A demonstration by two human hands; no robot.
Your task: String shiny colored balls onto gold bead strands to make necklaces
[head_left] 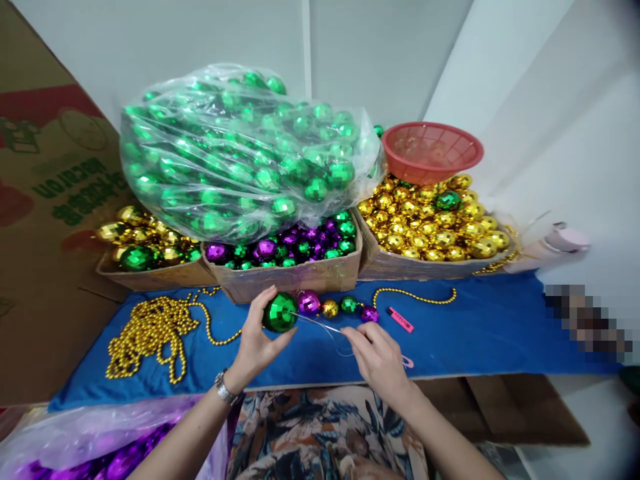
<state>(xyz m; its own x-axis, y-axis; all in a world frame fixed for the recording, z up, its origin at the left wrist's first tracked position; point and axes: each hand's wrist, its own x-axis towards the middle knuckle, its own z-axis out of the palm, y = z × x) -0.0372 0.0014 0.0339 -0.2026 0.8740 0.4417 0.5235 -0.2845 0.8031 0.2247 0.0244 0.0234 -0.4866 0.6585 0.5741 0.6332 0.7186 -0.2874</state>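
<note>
My left hand [257,347], with a watch at its wrist, grips a large shiny green faceted ball [281,313] between thumb and fingers. Pinched in my right hand [375,357] is a thin metal needle [320,323], its tip at the right side of the ball. I cannot tell how far it goes in. A fine thread [340,348] loops below the needle. Just behind my hands lie smaller balls in a row: a purple ball [309,303], a gold ball [330,309], a green ball [349,305] and another purple ball [370,314].
Gold bead strings [150,333] are heaped on the blue cloth [480,333] at left. A pink lighter [400,320] lies at right. Behind stand cardboard boxes [295,277] of balls, a plastic bag [245,160] of green balls and a red basket [433,150]. A tall carton [50,267] borders the left.
</note>
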